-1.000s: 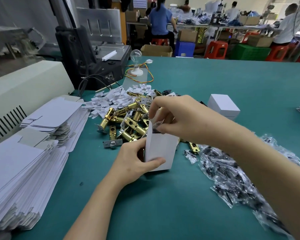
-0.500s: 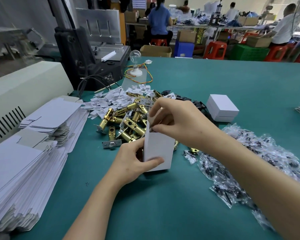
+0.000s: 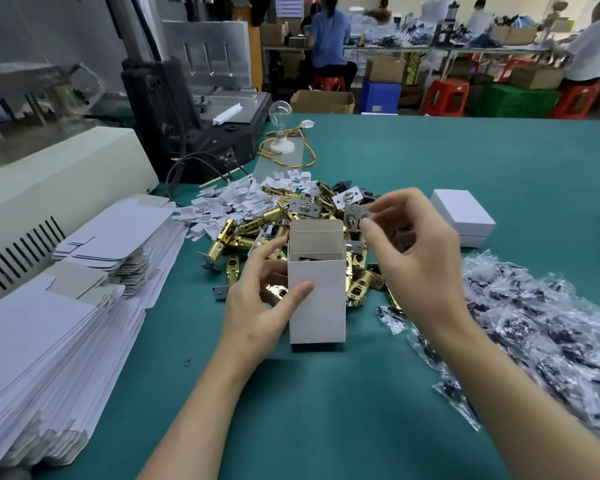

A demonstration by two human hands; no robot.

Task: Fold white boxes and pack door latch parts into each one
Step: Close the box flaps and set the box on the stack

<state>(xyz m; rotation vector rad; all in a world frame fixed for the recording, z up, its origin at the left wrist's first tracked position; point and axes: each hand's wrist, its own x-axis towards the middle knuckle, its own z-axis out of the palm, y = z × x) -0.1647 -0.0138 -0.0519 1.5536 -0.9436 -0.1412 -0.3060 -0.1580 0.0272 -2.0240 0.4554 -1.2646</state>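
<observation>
Teal matting covered the bench (image 3: 430,161). I had the left hand (image 3: 253,306) gripping the one open white box (image 3: 321,313), thumb on its front and fingers behind. It stood upright just before the heap of brass latches (image 3: 243,230). The right hand (image 3: 416,251) hovered beside the raised flap, fingers curled near a silver faceplate (image 3: 354,213); whether they pinched it I could not tell. I judged the card light and crushable, best held by its side walls, and the latches heavy and rigid. One closed box (image 3: 461,216) sat well apart. The latches were too many to count.
</observation>
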